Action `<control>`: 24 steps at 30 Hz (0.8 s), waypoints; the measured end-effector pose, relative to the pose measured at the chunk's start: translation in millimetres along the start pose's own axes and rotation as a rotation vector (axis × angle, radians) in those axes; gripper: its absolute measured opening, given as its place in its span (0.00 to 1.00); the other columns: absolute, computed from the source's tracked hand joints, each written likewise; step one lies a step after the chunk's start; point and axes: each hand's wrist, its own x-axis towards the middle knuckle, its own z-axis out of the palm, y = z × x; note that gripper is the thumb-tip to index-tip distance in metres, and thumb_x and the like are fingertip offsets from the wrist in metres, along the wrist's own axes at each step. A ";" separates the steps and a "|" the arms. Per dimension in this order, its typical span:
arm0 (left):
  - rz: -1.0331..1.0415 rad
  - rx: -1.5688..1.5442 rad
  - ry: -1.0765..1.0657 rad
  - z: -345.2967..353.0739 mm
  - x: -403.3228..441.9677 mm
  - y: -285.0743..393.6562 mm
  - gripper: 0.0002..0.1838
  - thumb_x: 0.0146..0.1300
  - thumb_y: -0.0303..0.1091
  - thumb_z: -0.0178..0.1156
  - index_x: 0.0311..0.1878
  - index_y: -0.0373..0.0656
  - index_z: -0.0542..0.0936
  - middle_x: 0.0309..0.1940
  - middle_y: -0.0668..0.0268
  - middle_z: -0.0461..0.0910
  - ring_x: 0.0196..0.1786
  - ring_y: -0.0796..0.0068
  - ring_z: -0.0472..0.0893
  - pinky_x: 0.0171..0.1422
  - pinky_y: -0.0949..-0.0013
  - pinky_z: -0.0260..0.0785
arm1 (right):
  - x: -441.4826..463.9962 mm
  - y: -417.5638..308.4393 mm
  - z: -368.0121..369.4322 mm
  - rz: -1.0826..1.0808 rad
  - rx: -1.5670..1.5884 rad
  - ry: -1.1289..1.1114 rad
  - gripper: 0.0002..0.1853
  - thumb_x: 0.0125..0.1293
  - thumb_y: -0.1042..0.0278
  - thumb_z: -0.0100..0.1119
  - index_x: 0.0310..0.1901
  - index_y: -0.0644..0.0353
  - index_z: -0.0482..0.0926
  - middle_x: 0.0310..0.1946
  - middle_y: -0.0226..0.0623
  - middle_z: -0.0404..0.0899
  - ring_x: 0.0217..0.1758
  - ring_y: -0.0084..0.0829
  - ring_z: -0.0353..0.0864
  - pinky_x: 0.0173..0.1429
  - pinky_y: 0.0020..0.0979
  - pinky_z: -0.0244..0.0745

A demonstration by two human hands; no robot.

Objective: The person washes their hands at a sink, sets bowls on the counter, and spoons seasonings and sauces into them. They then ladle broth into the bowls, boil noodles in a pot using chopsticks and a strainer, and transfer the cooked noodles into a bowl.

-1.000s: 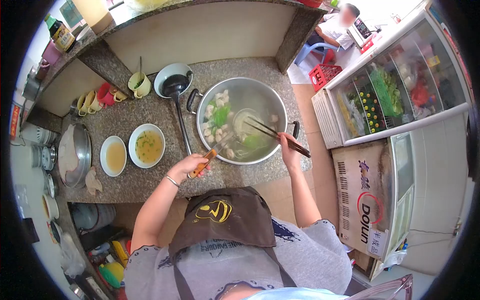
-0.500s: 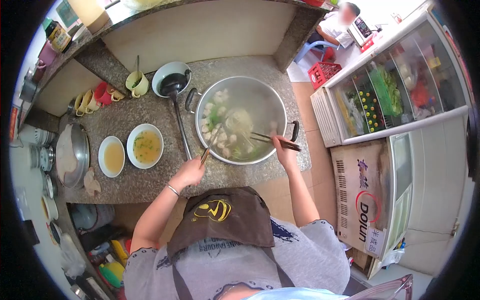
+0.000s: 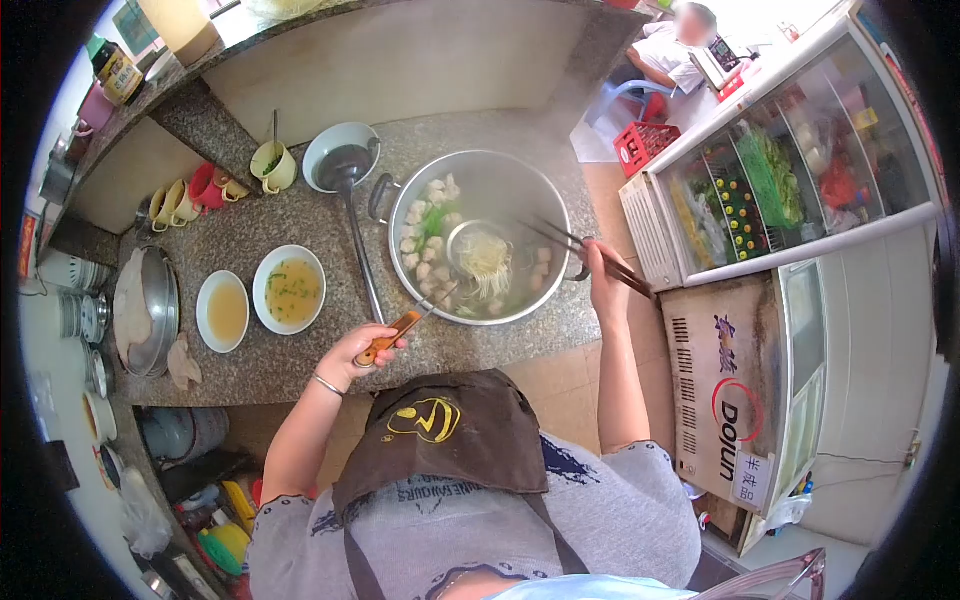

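My left hand is closed around the wooden handle of a strainer, whose metal rod runs into the large pot. A pale bundle of noodles sits in the round basket at that end, down in the steaming broth. My right hand grips a pair of dark chopsticks, their tips over the pot's right side, apart from the noodles. Wontons or meatballs and green leaves float at the pot's left side.
Left of the pot are a ladle in a white bowl and two bowls of soup, one with chopped greens. A colander stands farther left. A glass-door fridge is at right; a person sits behind.
My right hand has moved right with the chopsticks, away from the noodles. My left hand has shifted slightly left and turned, showing the strainer's handle. The noodles sit a little lower.
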 end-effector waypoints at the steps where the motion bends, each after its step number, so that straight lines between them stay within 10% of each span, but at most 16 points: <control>1: 0.026 0.022 0.022 0.8 0.2 -1.1 0.10 0.60 0.32 0.48 0.43 0.37 0.66 0.26 0.65 0.72 0.17 0.80 0.70 0.16 0.78 0.64 | 1.4 7.0 2.4 0.000 -0.001 0.004 0.09 0.61 0.71 0.51 0.37 0.66 0.77 0.31 0.39 0.79 0.34 0.26 0.78 0.41 0.26 0.72; 5: 0.151 0.568 0.306 32.1 -10.5 -3.6 0.08 0.59 0.31 0.47 0.39 0.37 0.67 0.27 0.67 0.72 0.17 0.80 0.70 0.17 0.75 0.65 | -11.3 26.6 10.6 -0.065 -0.550 -0.234 0.08 0.58 0.70 0.54 0.35 0.64 0.77 0.29 0.44 0.78 0.34 0.33 0.79 0.39 0.28 0.72; 12: 0.071 1.403 0.482 64.5 -24.6 -3.7 0.09 0.58 0.27 0.38 0.40 0.34 0.62 0.25 0.61 0.70 0.16 0.73 0.74 0.16 0.69 0.68 | -52.0 27.1 -0.3 0.123 0.017 -0.189 0.10 0.62 0.68 0.51 0.38 0.68 0.77 0.34 0.40 0.78 0.36 0.27 0.78 0.40 0.27 0.73; 24: 0.126 0.227 0.094 -1.7 -20.5 -7.4 0.10 0.60 0.30 0.47 0.42 0.35 0.68 0.27 0.62 0.73 0.17 0.81 0.70 0.15 0.77 0.65 | -15.0 8.6 -13.0 -0.022 0.031 -0.057 0.09 0.61 0.70 0.52 0.37 0.67 0.77 0.30 0.37 0.79 0.34 0.24 0.78 0.41 0.24 0.72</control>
